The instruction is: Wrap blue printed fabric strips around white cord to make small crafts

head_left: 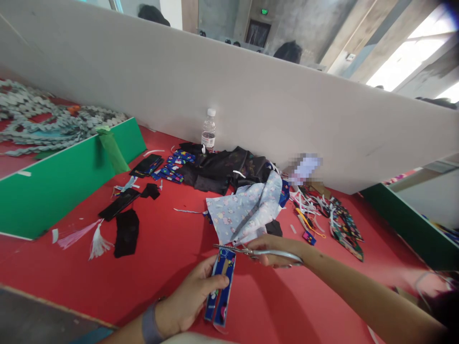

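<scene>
My left hand is closed around a narrow blue patterned fabric strip, holding it upright above the red table. My right hand grips a pair of metal scissors. Their blades point left and meet the top end of the strip. A light blue printed cloth lies just beyond both hands.
Black fabric pieces, blue patterned strips, a water bottle and a heap of scraps and ribbons lie along a grey partition. A green divider stands at left, with tassels and a black phone-like object near it.
</scene>
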Available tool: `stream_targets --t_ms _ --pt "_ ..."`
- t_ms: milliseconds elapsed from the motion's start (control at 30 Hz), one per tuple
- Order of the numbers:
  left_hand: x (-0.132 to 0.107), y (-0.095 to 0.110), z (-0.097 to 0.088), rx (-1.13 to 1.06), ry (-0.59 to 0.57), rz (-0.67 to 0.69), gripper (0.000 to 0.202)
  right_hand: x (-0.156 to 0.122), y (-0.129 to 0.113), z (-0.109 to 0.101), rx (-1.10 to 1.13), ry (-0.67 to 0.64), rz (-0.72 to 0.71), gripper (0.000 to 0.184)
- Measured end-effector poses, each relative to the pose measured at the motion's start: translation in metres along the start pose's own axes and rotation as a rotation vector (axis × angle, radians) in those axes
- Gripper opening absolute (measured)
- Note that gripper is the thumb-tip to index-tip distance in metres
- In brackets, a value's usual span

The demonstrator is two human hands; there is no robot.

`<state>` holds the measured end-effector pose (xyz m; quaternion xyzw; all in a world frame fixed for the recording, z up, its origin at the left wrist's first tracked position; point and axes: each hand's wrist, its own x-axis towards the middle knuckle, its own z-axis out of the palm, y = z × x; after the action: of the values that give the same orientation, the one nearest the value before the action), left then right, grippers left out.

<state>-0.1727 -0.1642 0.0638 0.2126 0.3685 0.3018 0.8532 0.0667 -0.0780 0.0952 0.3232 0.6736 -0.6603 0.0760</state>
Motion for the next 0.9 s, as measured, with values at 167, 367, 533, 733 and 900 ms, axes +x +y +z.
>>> stream_targets --t_ms 167,367,533,733,900 --pt "0.002 -0.004 -0.004 0.019 0.005 0.001 0.030 0.000 0.005 0.001 0.029 -0.016 0.081 0.037" --pt "0.001 -0.004 -0.004 0.015 -0.006 -0.006 0.028 0.004 0.001 0.000 0.010 -0.047 0.035 0.042" --pt "0.001 -0.002 -0.002 -0.006 -0.015 -0.012 0.031 0.004 0.002 -0.002 -0.066 -0.030 -0.005 0.057" --pt "-0.001 -0.001 -0.003 0.053 0.021 -0.012 0.024 0.004 0.001 -0.003 -0.255 0.136 -0.056 0.065" --pt "-0.003 0.001 -0.004 0.080 0.053 -0.012 0.030 -0.008 -0.004 -0.019 -0.547 0.542 0.098 0.051"
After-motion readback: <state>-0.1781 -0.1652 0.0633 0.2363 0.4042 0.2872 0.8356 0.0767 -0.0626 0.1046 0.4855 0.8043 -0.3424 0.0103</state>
